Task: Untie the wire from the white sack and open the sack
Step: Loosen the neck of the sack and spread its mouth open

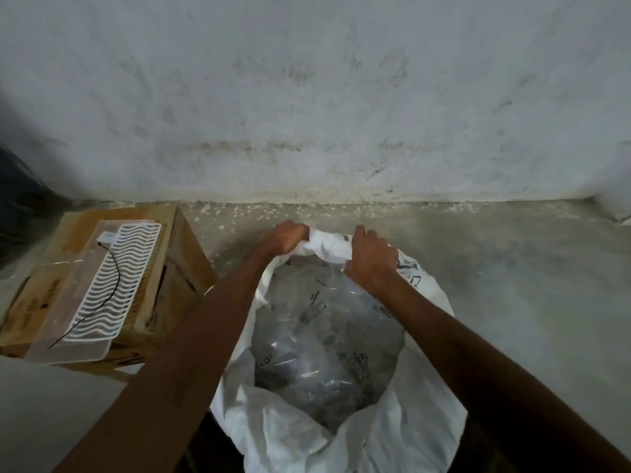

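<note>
The white sack stands on the concrete floor close to the wall, directly below the person, and its mouth already gapes wide enough to show the clear plastic liner and the dark contents under it. A thin black wire, which looks like the tie in question, lies well apart to the left, curved across a white wavy rack inside a clear plastic tray that rests on a cardboard box; so the untying appears done. What remains turns on the far rim, the side of the mouth nearest the wall: it is bunched into a short twisted band that runs left to right between the two hands. The left hand has its fingers curled shut around the left end of that band, and the right hand has its fingers closed over the right end, knuckles up, just beside a printed patch of the sack. Both hands sit at much the same reach, neither clearly nearer, with only the gathered cloth between them. Since the band's long axis lies across the body, spreading it would likely call for the hands to draw apart sideways, or to roll the rim outward and down toward the wall. The near rim sags loose toward the person and seems to need little.
</note>
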{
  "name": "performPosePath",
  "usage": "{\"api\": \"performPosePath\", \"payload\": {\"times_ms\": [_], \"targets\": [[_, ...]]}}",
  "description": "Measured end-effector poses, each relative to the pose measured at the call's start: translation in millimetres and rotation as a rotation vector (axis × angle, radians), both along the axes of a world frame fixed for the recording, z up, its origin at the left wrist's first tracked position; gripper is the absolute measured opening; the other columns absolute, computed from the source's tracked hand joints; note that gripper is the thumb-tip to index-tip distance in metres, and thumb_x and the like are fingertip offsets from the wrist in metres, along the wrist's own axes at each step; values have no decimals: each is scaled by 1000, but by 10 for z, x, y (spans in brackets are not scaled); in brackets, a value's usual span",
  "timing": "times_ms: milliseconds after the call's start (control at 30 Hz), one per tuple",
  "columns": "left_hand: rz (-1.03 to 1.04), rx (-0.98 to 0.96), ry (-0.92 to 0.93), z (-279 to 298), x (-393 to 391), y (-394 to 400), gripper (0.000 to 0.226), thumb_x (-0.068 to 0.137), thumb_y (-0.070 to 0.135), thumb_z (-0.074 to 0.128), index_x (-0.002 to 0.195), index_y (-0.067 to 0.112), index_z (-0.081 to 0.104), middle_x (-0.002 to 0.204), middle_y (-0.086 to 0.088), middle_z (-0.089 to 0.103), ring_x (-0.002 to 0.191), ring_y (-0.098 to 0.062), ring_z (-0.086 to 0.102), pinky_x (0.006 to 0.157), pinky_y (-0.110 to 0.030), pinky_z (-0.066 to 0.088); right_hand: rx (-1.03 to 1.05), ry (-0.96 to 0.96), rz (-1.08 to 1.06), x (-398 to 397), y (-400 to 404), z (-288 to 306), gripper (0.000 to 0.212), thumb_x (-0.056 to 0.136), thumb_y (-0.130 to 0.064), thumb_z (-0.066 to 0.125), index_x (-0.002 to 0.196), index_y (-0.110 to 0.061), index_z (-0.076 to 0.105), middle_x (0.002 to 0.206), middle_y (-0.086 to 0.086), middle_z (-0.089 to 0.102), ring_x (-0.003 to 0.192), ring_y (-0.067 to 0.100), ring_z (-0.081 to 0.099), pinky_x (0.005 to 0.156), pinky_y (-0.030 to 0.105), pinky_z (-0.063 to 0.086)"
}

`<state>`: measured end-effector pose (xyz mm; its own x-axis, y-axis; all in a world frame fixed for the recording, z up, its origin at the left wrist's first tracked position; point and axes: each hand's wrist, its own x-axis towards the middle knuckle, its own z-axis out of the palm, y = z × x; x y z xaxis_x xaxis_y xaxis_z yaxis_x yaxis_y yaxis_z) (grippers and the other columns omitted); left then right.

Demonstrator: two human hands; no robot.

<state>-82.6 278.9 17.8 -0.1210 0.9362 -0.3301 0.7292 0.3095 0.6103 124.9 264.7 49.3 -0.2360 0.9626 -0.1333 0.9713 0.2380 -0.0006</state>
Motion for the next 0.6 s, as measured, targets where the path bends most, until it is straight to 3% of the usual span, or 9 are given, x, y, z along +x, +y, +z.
{"api": "performPosePath", "payload": {"times_ms": [100, 167, 200, 300, 400, 500, 567, 600], "targets": [[-35, -148, -124, 158, 70, 26, 42, 80, 46, 48, 103, 15, 64, 110, -10, 65, 89, -20, 57, 79, -34, 44, -123, 223, 33, 270, 19, -211, 46, 94, -53, 60, 114, -12, 61, 111, 11, 68, 101, 28, 65, 86, 39, 49], [-181, -72, -79, 121, 113, 99, 65, 75, 63, 48, 119, 17, 63, 126, -9, 60, 105, -22, 58, 95, -39, 46, -282, 463, 104, 484, 181, -249, 52, 89, -63, 59, 84, -12, 66, 82, 11, 68, 77, 27, 62, 74, 39, 49], [-198, -22, -41, 80, 155, 112, 71, 75, 71, 50, 126, 22, 60, 132, -7, 54, 112, -21, 54, 103, -41, 44, -326, 576, 117, 578, 274, -239, 56, 88, -65, 59, 80, -10, 67, 77, 12, 68, 73, 29, 62, 70, 40, 50], [-296, 136, 65, 37, 371, 43, 61, 83, 77, 48, 124, 33, 59, 128, 2, 55, 115, -17, 52, 104, -40, 40, -477, 697, 26, 686, 419, -87, 53, 98, -56, 51, 100, -7, 71, 91, 14, 72, 82, 29, 67, 73, 32, 47], [-383, 136, 109, 26, 574, 62, 38, 100, 53, 46, 89, 20, 60, 92, 0, 64, 96, -28, 64, 83, -36, 44, -630, 699, -214, 722, 528, -60, 68, 97, -70, 35, 125, -14, 63, 128, 5, 61, 117, 26, 59, 101, 35, 40], [-242, 82, 124, 47, 698, 184, 49, 103, 45, 44, 65, 16, 54, 67, -1, 59, 74, -29, 62, 67, -35, 41, -651, 755, -325, 717, 601, -83, 79, 96, -73, 25, 136, -13, 59, 142, 8, 57, 128, 27, 54, 100, 30, 36], [-159, 44, 37, 19, 740, 240, 51, 102, 45, 46, 67, 11, 61, 73, -6, 65, 74, -27, 61, 69, -35, 42, -656, 752, -349, 707, 566, -79, 79, 99, -69, 23, 137, -10, 58, 141, 14, 56, 130, 30, 53, 98, 30, 35], [-129, 41, 8, 3, 737, 248, 48, 103, 45, 45, 77, 10, 66, 86, -9, 69, 82, -27, 63, 74, -35, 43, -637, 750, -335, 708, 559, -88, 80, 99, -69, 22, 137, -8, 58, 141, 15, 57, 131, 32, 52, 101, 34, 35]]}}
